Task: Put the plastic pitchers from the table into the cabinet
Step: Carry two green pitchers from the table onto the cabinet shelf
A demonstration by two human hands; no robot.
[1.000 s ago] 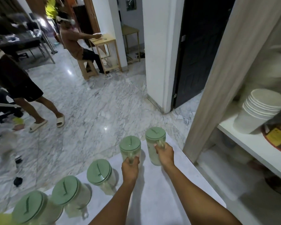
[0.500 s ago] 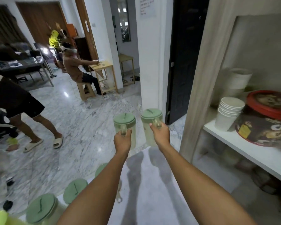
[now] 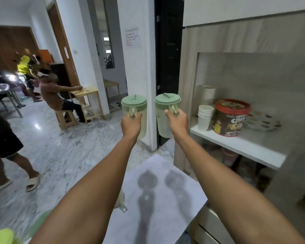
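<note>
Gripping each handle in a closed fist, the left hand (image 3: 131, 124) and right hand (image 3: 177, 122) carry two plastic pitchers (image 3: 134, 110) that look empty, light and stiff, best held by those handles.

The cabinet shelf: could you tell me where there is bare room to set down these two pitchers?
The white shelf is crowded at its left end: stacked paper cups, the red-lidded tub, then a patterned plate behind. Bare patches: the front strip before the tub, and the right stretch past the plate.
</note>
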